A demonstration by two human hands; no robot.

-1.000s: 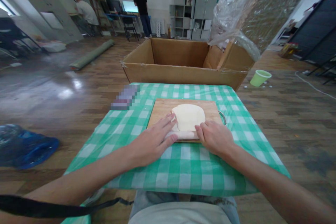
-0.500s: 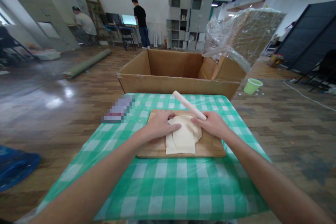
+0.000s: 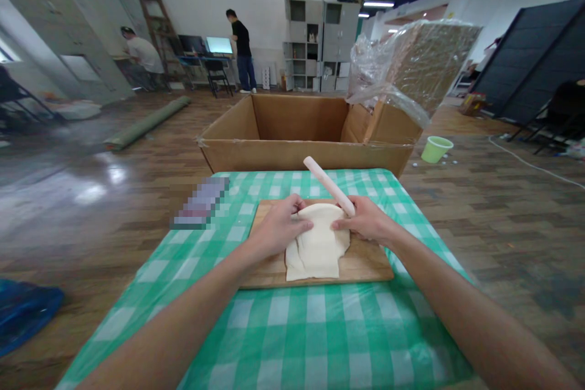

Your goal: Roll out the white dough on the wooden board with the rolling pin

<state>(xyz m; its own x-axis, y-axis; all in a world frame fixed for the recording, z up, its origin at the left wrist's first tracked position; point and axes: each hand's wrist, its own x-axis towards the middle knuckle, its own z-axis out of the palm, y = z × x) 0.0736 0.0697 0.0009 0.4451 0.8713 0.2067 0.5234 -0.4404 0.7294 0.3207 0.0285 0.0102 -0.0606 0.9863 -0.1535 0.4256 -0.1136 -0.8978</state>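
Note:
A sheet of pale dough [image 3: 317,250] lies on a wooden cutting board [image 3: 370,265], its upper part rounded and raised, with a crease down its left side. My left hand [image 3: 284,224] grips the dough's upper left edge, thumb on top and fingers curled behind. At the upper right edge, my right hand [image 3: 368,219] pinches the dough with its thumb. A pale rolling pin [image 3: 326,183] sticks out from that same hand, slanting up to the left across the board's far edge. The right fingertips are partly hidden.
Under the board is a table with a green-and-white checked cloth [image 3: 292,329]. A pixelated flat object [image 3: 201,202] lies at its left edge. Beyond stands a big open cardboard box [image 3: 301,155]. A green bucket [image 3: 436,149] is on the floor. Two people are in the background.
The dough's upper part looks smoother and flatter, its right-hand fold opened out. The rolling pin has tilted more steeply with my right hand. The whole view has shifted slightly.

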